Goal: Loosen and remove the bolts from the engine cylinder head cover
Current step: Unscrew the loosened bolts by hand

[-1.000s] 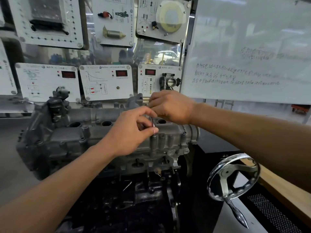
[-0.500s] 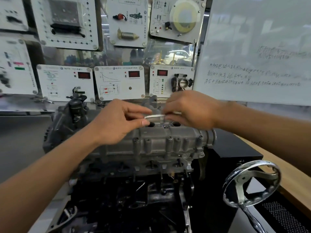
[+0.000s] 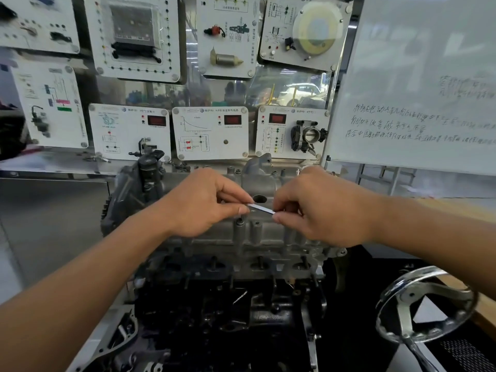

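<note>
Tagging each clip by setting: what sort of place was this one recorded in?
Most likely an automotive training workshop or classroom. A bare engine sits mounted for hands-on work, wall-mounted demonstration panels carry car components and red digital readouts, and a handwritten whiteboard stands at the right.

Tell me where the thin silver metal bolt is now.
In the head view, centre: the thin silver metal bolt is pinched between left hand and right hand, just above the grey metal cylinder head cover.

bolt [image 3: 261, 208] ends hidden, whiteboard [image 3: 418, 76] writing blurred
</note>
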`<state>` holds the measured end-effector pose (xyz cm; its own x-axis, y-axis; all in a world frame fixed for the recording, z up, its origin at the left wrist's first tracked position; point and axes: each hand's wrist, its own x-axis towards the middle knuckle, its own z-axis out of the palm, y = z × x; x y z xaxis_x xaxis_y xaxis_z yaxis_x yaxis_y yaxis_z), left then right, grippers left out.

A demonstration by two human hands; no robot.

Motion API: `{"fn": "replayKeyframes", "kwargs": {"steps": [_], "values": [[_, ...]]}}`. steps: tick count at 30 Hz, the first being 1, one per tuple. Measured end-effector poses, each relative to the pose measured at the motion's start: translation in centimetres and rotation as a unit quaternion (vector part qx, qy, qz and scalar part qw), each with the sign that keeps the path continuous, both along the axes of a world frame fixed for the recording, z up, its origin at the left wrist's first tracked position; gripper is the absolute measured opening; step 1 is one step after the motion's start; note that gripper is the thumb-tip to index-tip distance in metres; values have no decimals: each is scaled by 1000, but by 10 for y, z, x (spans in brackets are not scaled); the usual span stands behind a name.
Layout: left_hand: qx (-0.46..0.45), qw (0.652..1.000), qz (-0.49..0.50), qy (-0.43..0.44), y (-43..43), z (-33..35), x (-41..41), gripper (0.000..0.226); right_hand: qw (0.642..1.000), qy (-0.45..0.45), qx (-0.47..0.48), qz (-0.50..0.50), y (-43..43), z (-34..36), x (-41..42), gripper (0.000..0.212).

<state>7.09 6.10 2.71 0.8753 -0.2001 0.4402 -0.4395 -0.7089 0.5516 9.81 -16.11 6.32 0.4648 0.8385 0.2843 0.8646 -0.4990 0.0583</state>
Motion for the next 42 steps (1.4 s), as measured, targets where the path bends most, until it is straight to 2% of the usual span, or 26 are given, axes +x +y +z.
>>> {"fn": "replayKeyframes", "kwargs": {"steps": [8, 17, 22, 25, 37, 42], "values": [[23, 1000, -10, -10, 5, 0, -1, 19, 999, 19, 32, -17, 8, -4, -8, 22], [29, 999, 1, -15, 2, -4, 1, 21, 994, 95, 21, -55, 8, 1, -15, 14], [42, 999, 2, -28, 3, -8, -2, 20, 993, 93, 19, -64, 3, -4, -21, 10], [42, 998, -2, -42, 3, -10, -4, 21, 989, 122, 37, -71, 0, -8, -22, 8], [51, 996, -18, -65, 5, -13, -7, 16, 975, 184, 94, -76, 6, -14, -30, 14], [54, 996, -22, -65, 7, -12, -5, 15, 979, 161, 85, -89, 12, -12, -31, 22]]}}
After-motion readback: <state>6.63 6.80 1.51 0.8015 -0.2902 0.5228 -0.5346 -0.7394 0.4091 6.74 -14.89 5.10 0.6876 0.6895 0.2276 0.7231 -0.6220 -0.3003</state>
